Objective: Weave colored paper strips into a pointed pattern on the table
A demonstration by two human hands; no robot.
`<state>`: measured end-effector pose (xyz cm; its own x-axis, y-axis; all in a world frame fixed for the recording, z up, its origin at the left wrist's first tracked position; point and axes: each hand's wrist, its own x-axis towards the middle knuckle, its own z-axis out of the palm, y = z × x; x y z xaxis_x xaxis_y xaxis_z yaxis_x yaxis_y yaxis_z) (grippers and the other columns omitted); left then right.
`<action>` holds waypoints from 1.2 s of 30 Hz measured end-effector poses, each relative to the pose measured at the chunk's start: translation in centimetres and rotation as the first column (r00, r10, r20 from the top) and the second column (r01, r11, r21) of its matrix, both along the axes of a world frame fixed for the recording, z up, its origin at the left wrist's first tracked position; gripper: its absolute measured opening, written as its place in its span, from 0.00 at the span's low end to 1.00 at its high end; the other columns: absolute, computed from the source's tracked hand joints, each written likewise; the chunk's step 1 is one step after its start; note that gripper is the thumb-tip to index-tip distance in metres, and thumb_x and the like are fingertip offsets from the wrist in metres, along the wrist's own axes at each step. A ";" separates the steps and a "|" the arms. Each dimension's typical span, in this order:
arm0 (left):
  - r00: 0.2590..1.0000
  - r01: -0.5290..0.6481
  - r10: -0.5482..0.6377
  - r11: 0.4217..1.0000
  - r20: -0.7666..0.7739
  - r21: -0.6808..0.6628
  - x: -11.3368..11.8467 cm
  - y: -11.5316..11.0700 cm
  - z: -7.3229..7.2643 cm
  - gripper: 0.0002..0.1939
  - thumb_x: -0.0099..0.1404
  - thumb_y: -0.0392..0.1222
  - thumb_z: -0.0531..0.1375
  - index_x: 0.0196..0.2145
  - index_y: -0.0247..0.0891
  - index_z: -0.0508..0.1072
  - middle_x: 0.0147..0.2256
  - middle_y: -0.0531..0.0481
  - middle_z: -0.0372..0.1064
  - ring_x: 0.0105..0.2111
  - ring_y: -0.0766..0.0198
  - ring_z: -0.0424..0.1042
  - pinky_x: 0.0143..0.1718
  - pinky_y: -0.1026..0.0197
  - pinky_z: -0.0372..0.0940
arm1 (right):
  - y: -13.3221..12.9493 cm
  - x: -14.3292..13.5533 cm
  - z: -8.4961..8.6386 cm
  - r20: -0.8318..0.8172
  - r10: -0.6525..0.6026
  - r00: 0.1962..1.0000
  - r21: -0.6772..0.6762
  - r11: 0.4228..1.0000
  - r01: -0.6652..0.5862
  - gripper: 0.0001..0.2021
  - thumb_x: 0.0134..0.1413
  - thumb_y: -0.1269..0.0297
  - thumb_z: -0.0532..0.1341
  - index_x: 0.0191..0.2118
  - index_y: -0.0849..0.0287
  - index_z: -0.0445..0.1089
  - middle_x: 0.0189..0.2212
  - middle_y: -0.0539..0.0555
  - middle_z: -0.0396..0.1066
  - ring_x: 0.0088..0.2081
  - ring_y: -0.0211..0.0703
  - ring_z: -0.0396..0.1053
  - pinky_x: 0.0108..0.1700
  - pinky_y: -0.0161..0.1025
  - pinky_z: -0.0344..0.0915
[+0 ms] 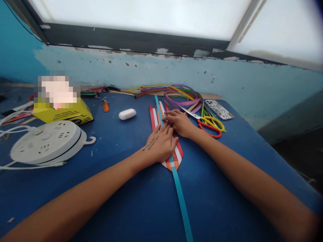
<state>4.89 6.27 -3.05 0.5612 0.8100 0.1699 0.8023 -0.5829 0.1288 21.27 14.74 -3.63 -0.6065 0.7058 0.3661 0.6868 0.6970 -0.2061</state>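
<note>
A woven piece of red, white and orange flat strips (179, 152) lies on the blue table, its near end folded to a point. A long teal strip (180, 195) runs lengthwise over it and trails toward me. My left hand (161, 143) rests flat on the weave, fingers stretched forward, hiding its middle. From the right, my right hand (180, 122) reaches across the strips, fingers extended and slightly bent, tips touching near the teal strip; its thumb is hidden. Just right of that hand lie scissors (212, 124) with red and yellow handles, blades partly over coiled coloured strips (185, 97).
A patterned phone (219, 109) lies at the table's right side. Left of the weave are a white earbud case (127, 114), an orange lighter (106, 106), a round white power strip (47, 143) with cables, and a yellow box (68, 112). A wall runs behind.
</note>
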 end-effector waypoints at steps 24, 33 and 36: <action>1.000 0.004 -0.005 0.999 0.020 0.034 -0.1 0.1 -0.4 0.27 0.77 0.50 0.45 0.63 0.28 0.62 0.68 0.33 0.57 0.71 0.50 0.51 0.71 0.46 0.46 | 0.5 -0.4 0.5 0.006 -0.015 1.000 0.064 0.998 0.015 0.16 0.63 0.76 0.54 0.48 0.56 0.76 0.60 0.61 0.69 0.59 0.58 0.63 0.58 0.56 0.63; 0.998 0.029 -0.030 0.999 0.056 0.030 -0.1 0.2 -0.2 0.25 0.76 0.47 0.48 0.63 0.29 0.63 0.62 0.34 0.66 0.65 0.48 0.62 0.69 0.43 0.49 | 0.5 -1.7 0.2 -0.257 -0.017 0.966 -0.123 0.992 -0.015 0.31 0.74 0.44 0.43 0.42 0.54 0.81 0.59 0.57 0.73 0.64 0.55 0.62 0.66 0.57 0.56; 0.998 0.034 -0.035 0.999 0.051 0.035 -0.1 0.3 -0.2 0.25 0.76 0.47 0.48 0.64 0.29 0.63 0.63 0.34 0.65 0.66 0.48 0.61 0.69 0.44 0.49 | 0.3 -1.6 0.0 -0.223 -0.027 0.974 -0.132 0.991 -0.003 0.36 0.72 0.41 0.38 0.47 0.51 0.81 0.63 0.55 0.69 0.65 0.56 0.60 0.67 0.58 0.55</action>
